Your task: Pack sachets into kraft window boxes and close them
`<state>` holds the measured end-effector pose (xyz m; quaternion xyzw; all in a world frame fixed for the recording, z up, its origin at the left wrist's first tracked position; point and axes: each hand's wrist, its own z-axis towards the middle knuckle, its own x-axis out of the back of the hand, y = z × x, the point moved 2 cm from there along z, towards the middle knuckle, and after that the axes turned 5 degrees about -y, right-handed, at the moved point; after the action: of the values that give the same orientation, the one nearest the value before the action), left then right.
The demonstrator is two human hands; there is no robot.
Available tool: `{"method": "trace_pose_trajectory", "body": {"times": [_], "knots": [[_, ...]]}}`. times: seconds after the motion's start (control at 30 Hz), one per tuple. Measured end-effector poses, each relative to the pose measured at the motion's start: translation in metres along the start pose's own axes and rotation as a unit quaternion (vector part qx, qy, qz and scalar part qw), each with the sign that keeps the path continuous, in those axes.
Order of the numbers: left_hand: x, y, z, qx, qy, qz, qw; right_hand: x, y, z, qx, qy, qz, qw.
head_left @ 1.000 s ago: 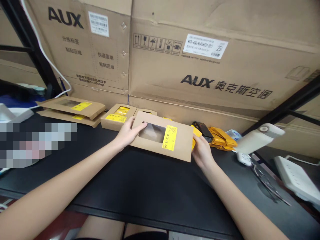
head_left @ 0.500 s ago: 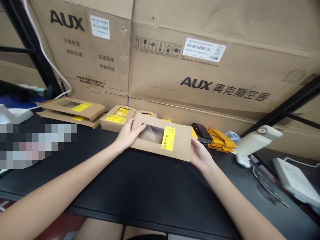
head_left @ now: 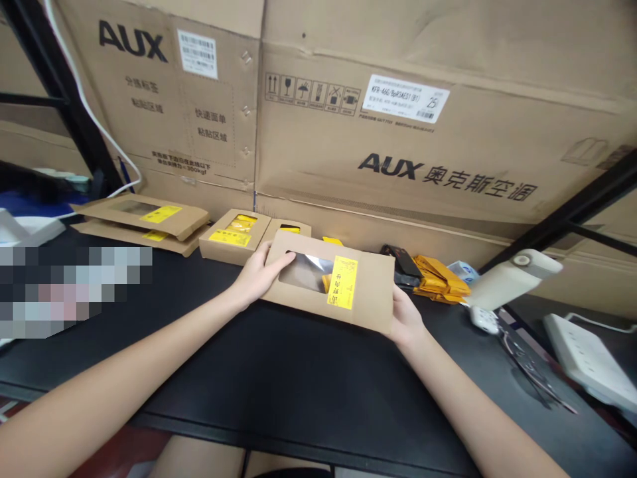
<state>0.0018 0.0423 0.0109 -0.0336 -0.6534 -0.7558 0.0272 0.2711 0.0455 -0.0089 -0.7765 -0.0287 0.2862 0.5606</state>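
A brown cardboard box (head_left: 371, 285) with a clear window and a yellow label is held between both hands above the black table. Something yellow shows through its window beside the label. My left hand (head_left: 259, 275) grips the box's left end, thumb on top near the window. At the right end my right hand (head_left: 408, 315) holds the box, its fingertips hidden behind it. Behind stand two smaller window boxes, one (head_left: 212, 247) with yellow packets inside and another (head_left: 303, 229) partly covered by the held box.
Flattened window boxes (head_left: 192, 222) lie at the back left. Orange packets (head_left: 440, 279) and a black packet (head_left: 403, 265) are at the back right, near a white bottle (head_left: 502, 282), glasses (head_left: 532, 372) and a power strip (head_left: 590, 358). Large AUX cartons (head_left: 308, 159) line the back.
The held box has moved slightly right and nearer, with both hands on it. Yellow contents now show in its window.
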Motion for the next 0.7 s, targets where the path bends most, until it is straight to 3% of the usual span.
{"method": "trace_pose_trajectory", "body": {"times": [0.2,0.4,0.63,0.7], "knots": [[0.000,0.004,-0.002,0.008,0.005,-0.005,1.000,0.003,0.003,0.004,-0.005,0.050,0.010,0.999],[-0.003,0.006,-0.003,0.016,0.002,0.006,1.000,-0.006,0.002,0.004,0.028,0.019,-0.023,0.999],[-0.007,0.004,-0.005,0.019,-0.021,0.006,1.000,-0.005,0.010,0.000,0.003,0.007,-0.045,0.999],[-0.008,0.001,-0.005,0.021,-0.027,0.007,0.999,-0.004,0.010,0.000,0.037,0.027,-0.057,0.997]]}}
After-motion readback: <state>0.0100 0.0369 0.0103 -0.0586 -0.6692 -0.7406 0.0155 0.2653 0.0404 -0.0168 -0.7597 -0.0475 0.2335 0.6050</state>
